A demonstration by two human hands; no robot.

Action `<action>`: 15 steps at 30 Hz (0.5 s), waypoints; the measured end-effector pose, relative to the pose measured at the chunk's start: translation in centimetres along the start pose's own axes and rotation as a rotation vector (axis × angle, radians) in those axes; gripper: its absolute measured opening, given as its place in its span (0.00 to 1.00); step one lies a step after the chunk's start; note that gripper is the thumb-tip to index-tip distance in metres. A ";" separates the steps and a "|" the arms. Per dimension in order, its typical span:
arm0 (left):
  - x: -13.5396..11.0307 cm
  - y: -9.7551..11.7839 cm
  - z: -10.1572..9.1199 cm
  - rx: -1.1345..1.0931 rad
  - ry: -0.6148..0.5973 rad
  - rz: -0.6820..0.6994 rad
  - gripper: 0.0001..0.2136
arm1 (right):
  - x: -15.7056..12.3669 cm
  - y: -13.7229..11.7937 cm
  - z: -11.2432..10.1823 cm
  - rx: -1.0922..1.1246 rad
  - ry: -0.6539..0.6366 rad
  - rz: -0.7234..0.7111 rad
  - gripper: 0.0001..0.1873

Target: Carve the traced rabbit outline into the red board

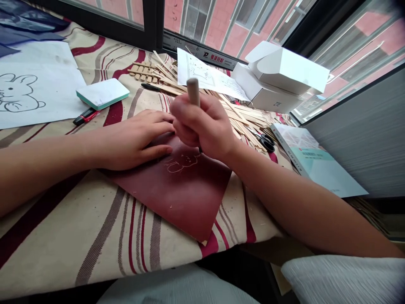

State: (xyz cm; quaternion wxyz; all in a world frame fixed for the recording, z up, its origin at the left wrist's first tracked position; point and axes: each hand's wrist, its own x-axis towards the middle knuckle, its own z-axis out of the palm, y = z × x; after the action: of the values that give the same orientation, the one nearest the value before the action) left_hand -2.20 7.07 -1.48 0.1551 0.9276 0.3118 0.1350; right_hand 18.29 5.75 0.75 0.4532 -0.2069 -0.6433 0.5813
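My left hand (133,141) lies flat, its fingertips pressing on a dark red linoleum sheet (179,200) that sits at an angle on the striped tablecloth (95,228). A pale rabbit outline (182,162) is cut into the sheet, just below my right hand (199,124). That hand grips a carving tool with a grey handle (193,89). The tool's blade is mostly hidden by my fingers, and its lower end sits close to the sheet above the outline. Fine pale shavings are scattered around the sheet.
A paper with a rabbit drawing (22,95), a green-edged white block (101,93) and a marker (85,117) lie to the left. Wooden sticks (243,116), black-handled scissors (267,142), a book (313,162) and white boxes (268,80) stand ahead and right, before a window.
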 end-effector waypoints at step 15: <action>0.1 0.0 0.2 -0.027 0.017 -0.013 0.28 | 0.1 0.4 1.5 -0.110 0.527 0.013 0.24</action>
State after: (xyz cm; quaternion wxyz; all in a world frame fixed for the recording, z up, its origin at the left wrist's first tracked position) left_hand -2.06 7.03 -1.68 0.1657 0.9222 0.3174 0.1462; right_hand 16.92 5.06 0.55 0.5894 -0.3795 -0.5322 0.4746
